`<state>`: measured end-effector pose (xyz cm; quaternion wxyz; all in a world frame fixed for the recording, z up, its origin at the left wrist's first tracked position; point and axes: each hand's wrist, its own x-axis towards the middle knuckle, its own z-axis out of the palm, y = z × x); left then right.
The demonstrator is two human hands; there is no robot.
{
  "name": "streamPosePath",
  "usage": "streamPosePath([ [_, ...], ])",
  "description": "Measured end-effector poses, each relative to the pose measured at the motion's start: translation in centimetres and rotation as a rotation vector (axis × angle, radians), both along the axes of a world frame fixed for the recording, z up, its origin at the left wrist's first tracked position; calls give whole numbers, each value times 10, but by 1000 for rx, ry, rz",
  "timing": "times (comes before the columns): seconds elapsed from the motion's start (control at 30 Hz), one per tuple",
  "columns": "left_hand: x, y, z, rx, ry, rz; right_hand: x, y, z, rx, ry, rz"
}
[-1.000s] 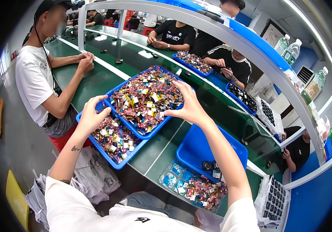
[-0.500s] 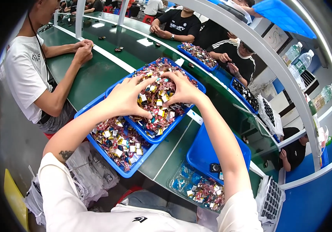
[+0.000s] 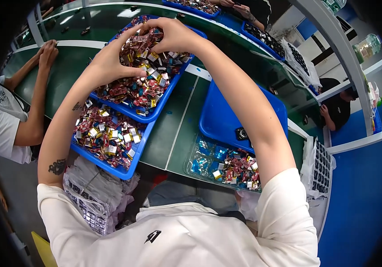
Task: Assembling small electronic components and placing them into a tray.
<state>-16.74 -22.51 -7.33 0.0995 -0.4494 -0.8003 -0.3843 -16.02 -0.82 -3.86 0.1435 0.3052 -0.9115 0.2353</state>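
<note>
In the upper blue tray, tilted on top of another, lies a heap of small red circuit boards with silver and yellow battery-like pieces. My left hand curves round the heap's left side, thumb and fingers wide apart. Opposite it, my right hand arches over the far right part, fingers curled and thumb apart. The fingertips of both hands come close together at the far end, with boards between the palms. Some fingertips are hidden. A lower blue tray beneath holds more such boards.
Right of the trays stand another blue tray with a small black device and a clear plastic tray of boards. Bagged trays are below left. A co-worker's hands are at the left; black parts sit far right.
The view has tipped down and shifted, so the trays show higher and further left. My hands remain around the heap, with their far fingertips now closer together.
</note>
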Motion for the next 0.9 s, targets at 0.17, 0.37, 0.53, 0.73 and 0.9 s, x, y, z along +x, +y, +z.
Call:
streamPosePath([
  [0.17,-1,-7,14,-124,-206,126,18,3,16,71,12,-86],
  [0.37,8,-2,28,-179,-224,144,28,22,27,-121,42,-158],
  [0.53,15,16,24,-298,-47,171,36,29,27,-149,171,-197],
  [0.73,56,20,34,-360,287,521,39,30,28,-309,229,-237],
  [0.9,149,15,47,27,219,282,70,48,39,-457,242,-262],
])
